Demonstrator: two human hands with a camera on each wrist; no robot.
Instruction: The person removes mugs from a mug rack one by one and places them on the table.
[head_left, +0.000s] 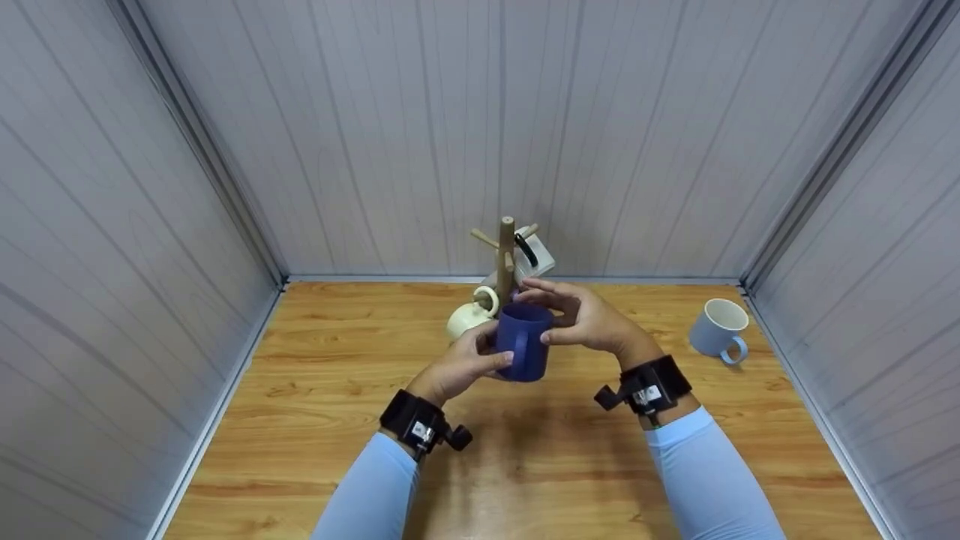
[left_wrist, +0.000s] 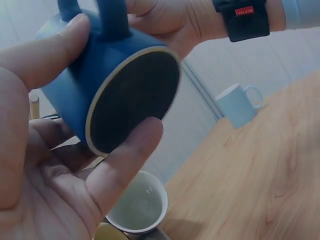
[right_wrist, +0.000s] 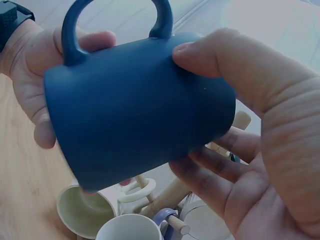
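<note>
A wood-grain desk (head_left: 315, 450) fills the booth floor. At its back edge stands a wooden peg rack (head_left: 507, 255) hung with a cream mug (head_left: 469, 315) and a white one (head_left: 538, 259); a pale blue mug (head_left: 718, 328) sits near the right back corner. Above the desk's middle, just before the rack, both hands grip a matte dark blue mug (head_left: 523, 341), cylindrical and upright, mouth up. The left hand (head_left: 457, 367) curls round its base; the right hand (head_left: 589, 319) pinches its rim.
</note>
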